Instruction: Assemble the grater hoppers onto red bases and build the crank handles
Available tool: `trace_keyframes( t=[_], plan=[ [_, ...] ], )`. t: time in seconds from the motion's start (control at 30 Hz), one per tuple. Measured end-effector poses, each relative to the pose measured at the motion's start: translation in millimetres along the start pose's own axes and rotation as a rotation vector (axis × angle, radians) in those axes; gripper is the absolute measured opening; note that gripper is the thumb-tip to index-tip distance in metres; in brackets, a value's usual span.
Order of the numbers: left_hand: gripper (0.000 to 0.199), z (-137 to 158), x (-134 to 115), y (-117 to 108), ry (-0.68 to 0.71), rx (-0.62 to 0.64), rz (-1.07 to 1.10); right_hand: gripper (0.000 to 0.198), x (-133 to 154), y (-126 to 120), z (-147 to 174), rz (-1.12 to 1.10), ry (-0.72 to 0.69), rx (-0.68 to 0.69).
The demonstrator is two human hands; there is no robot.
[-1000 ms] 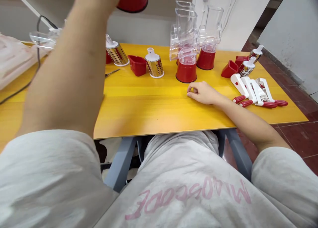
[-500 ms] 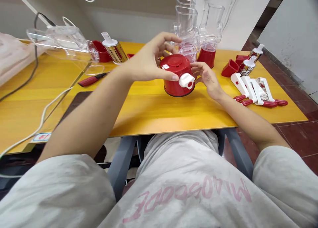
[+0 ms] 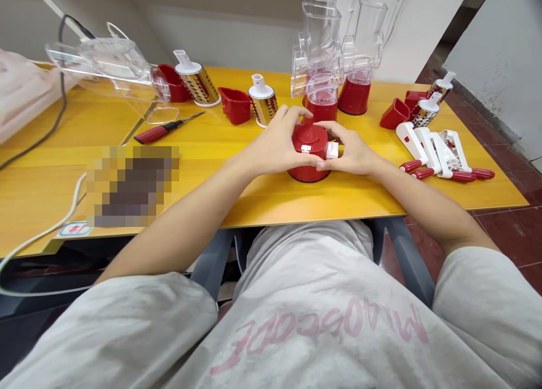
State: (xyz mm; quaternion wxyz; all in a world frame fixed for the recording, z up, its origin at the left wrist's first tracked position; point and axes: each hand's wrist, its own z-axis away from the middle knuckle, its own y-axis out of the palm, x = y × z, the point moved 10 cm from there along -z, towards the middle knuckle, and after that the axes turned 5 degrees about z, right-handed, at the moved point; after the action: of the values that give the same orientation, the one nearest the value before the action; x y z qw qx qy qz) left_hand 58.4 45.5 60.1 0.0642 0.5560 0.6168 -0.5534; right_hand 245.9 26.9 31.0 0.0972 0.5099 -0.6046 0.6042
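Note:
A red rotary grater base [image 3: 311, 173] with a dark bottom rim stands upright on the table in front of me. My left hand [image 3: 275, 143] wraps round its left side, thumb along the front. From the right, my right hand [image 3: 355, 151] curls round the base, its thumb tip meeting the left thumb. The white knob [image 3: 332, 150] on the base's side points right, inside the curve of my right hand. Just behind are red bases with clear plastic housings [image 3: 322, 36] on top. My fingers hide part of the base's sides.
Left lie a red-handled screwdriver [image 3: 156, 134], a clear housing [image 3: 114, 64] and a pixelated dark patch [image 3: 135, 186]. Grater drums [image 3: 263, 104] and a red food pusher [image 3: 236, 105] stand at the back. White crank handles with red grips [image 3: 440, 154] lie right, near another red pusher [image 3: 394, 114].
The base has come down slightly nearer me and turned, its knob swinging from facing me to the right. My right hand has closed in round the base; my left hand has shifted right and lower.

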Motion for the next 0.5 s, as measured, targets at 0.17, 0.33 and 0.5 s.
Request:
trace_keyframes(
  t=[0.17,0.33,0.5],
  plan=[
    [0.157,4,11,5,0.025,0.223,0.197,0.144,3,4,-1,-0.047,-0.033,0.079],
    [0.144,4,21,15,-0.027,0.276,0.284,0.101,8,-16,6,0.180,-0.031,0.111],
    [0.139,3,23,17,-0.048,0.265,0.291,0.061,12,-25,11,0.510,0.023,0.182]
  ],
)
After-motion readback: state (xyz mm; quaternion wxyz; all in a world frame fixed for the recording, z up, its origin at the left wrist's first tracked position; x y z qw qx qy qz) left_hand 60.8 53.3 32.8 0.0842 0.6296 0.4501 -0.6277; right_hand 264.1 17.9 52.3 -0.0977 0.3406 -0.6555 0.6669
